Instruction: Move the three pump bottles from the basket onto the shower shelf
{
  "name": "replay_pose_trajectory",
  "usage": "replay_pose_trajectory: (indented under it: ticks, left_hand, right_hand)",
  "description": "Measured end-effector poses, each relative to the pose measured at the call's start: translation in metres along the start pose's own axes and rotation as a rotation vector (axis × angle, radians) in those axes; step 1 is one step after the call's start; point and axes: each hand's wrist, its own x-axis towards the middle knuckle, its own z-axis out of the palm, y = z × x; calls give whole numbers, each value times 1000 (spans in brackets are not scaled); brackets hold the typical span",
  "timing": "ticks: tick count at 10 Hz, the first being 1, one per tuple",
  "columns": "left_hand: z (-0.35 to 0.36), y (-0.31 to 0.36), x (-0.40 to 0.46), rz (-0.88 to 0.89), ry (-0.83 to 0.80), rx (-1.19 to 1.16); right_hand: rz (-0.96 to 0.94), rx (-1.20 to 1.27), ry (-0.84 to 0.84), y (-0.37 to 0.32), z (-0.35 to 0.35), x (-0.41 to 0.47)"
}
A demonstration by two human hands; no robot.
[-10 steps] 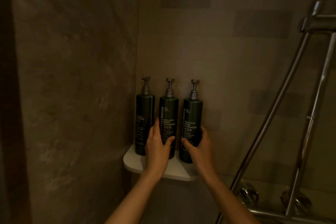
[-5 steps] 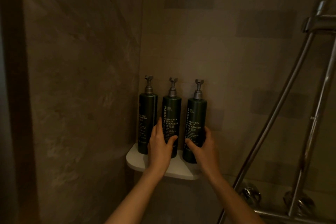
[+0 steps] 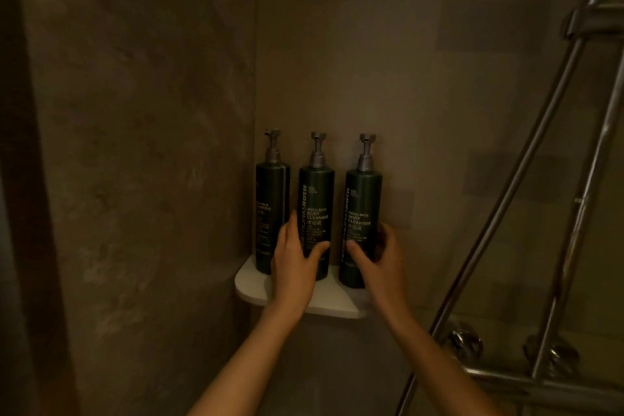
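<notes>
Left hand [image 3: 293,267] is curled round the lower half of the middle bottle [image 3: 315,213], fingers up its left side, thumb pressed across the front. Right hand [image 3: 378,257] wraps the lower part of the right bottle [image 3: 362,209], thumb on the front label, fingers round its far side. Both grips are half closed on the bottles. Left bottle [image 3: 270,213] stands untouched just beside the left hand, tight in the corner. All three stand upright in a row on the shelf [image 3: 324,306], pumps up, small gaps between them. The shelf is a white rounded corner ledge where two dim stone-look walls [image 3: 135,145] meet. Chrome shower pipes [image 3: 526,179] slant down at right, with taps [image 3: 466,341] below.
</notes>
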Motion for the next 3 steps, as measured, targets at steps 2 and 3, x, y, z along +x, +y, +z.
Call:
replay_pose_trajectory:
  ticks: [2,3]
  left_hand:
    - [-7,-6,-35,86,-19,214]
    - [-9,-16,-60,150,-28,399]
  right_hand:
    - [-47,-191,52,4,-22,-30]
    - [-134,-356,61,15,-30,-56]
